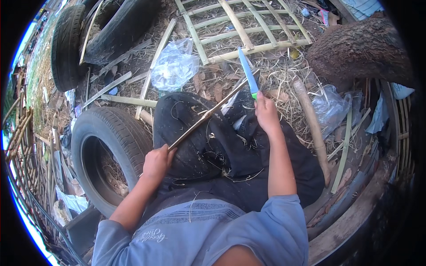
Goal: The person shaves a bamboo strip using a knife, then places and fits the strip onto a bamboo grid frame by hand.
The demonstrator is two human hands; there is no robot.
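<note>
My left hand [157, 163] is closed round the near end of a thin brown stick [208, 114], which slants up and to the right across my dark trousers. In my right hand [267, 114] is a knife [247, 68] with a light blue blade and a green handle, its tip pointing away from me. The blade lies close by the stick's far end; whether they touch I cannot tell. Pale shavings are scattered over my legs. Beyond the knife, a lattice of bamboo strips [235, 22] rests on the ground.
An old tyre [100, 116] leans at my left, and more tyres [67, 48] stand at the far left. A clear plastic bag [175, 66] lies ahead, another plastic bag [330, 108] to the right. A thick branch [312, 128] lies beside my right leg, near a tree trunk [359, 51].
</note>
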